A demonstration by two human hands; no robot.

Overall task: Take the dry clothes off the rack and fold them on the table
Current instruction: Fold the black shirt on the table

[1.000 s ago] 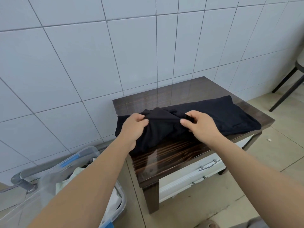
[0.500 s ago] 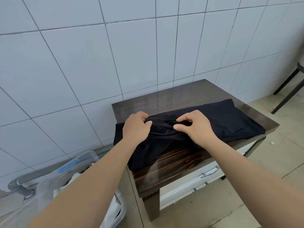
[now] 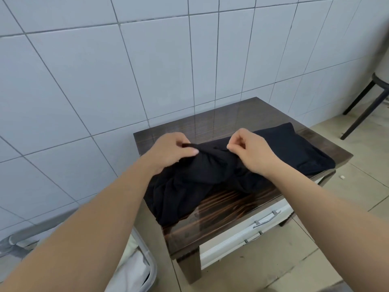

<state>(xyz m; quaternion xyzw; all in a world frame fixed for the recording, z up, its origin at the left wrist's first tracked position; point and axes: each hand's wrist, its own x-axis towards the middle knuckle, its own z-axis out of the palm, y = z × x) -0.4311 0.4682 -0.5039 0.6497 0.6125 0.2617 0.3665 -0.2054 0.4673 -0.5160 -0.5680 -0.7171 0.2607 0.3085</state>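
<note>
- One head-worn wide-angle view, looking forward and down from close above the dark wooden counter (image 3: 242,216).
- It faces the white tiled wall (image 3: 147,70) behind it.

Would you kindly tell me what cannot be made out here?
Head view only:
- Garment: type unclear, bunched.
- Left hand fingertips: tucked in cloth.
- Bin: cut by bottom edge, behind left arm.
- Stool: cut by right edge.
- Rack: out of frame.

The stool (image 3: 376,85) is cut off at the right edge; the left forearm hides most of the laundry basket (image 3: 145,268).
</note>
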